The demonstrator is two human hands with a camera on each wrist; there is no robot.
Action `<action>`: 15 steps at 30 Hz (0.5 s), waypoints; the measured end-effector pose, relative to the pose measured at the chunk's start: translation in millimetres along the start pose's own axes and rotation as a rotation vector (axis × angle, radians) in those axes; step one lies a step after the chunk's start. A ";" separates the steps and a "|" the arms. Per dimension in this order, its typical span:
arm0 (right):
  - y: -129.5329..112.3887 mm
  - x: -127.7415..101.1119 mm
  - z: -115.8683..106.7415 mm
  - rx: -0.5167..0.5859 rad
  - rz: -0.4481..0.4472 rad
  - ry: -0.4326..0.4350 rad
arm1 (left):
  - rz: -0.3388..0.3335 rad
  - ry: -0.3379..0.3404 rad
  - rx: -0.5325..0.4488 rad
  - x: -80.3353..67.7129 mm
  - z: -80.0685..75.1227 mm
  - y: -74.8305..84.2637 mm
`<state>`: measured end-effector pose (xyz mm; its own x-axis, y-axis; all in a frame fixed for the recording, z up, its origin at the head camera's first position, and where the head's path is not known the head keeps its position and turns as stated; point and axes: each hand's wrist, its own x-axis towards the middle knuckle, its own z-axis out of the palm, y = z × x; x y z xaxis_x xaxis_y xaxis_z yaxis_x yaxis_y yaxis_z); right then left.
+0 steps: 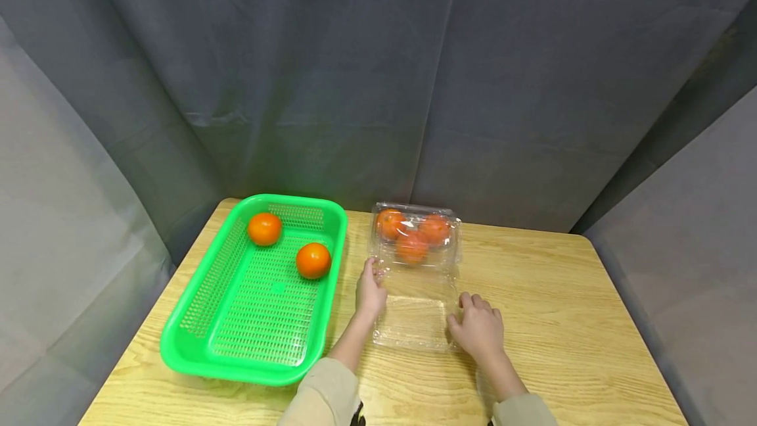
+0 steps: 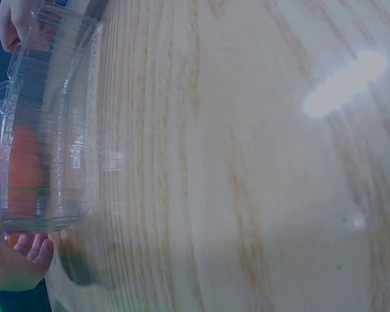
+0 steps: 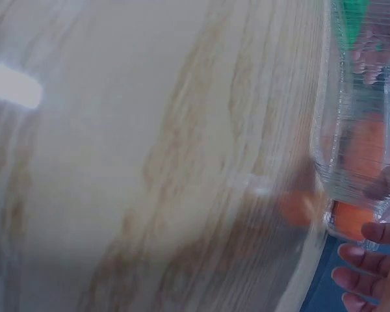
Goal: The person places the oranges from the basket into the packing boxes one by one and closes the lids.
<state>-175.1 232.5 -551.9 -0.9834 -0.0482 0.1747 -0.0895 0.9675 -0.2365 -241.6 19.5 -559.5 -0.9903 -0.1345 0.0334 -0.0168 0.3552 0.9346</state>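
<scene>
A clear plastic clamshell box (image 1: pixel 414 321) lies unfolded on the table. Three oranges (image 1: pixel 434 229) sit together in its far half, while the near half is bare. My left hand (image 1: pixel 370 294) is at the box's left side, near the fold, its fingers loosely extended against the plastic. Over on the right, my right hand (image 1: pixel 480 329) is beside the near half, with the thumb at the rim and the other fingers spread outside it. Through the plastic in the right wrist view, an orange (image 3: pixel 364 153) shows behind that hand's thumb.
Left of the box stands a green plastic basket (image 1: pixel 337 268) with two oranges (image 1: pixel 314 261) in it. Both rest on a wooden table (image 1: pixel 550 321). A grey curtain (image 1: pixel 378 84) hangs behind the table's far edge, with pale panels at either side.
</scene>
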 end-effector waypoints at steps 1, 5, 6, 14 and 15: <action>-0.4 0.0 0.5 -0.004 0.003 -0.004 | 0.002 0.002 0.010 0.0 -0.5 0.3; -1.5 0.4 1.4 -0.005 0.012 -0.010 | 0.000 0.009 0.059 -0.5 -2.4 1.5; -1.7 0.6 1.5 -0.005 0.013 -0.011 | 0.002 0.010 0.069 -0.8 -2.8 1.8; -2.5 0.2 0.0 0.007 0.017 -0.017 | 0.050 0.093 0.144 -6.9 -4.3 6.3; -2.7 0.1 -0.5 0.011 0.018 -0.019 | 0.062 0.114 0.156 -8.3 -4.5 7.9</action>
<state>-174.9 230.0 -550.8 -0.9877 -0.0354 0.1522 -0.0731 0.9655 -0.2498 -232.8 19.2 -550.8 -0.9683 -0.2087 0.1375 0.0141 0.5036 0.8638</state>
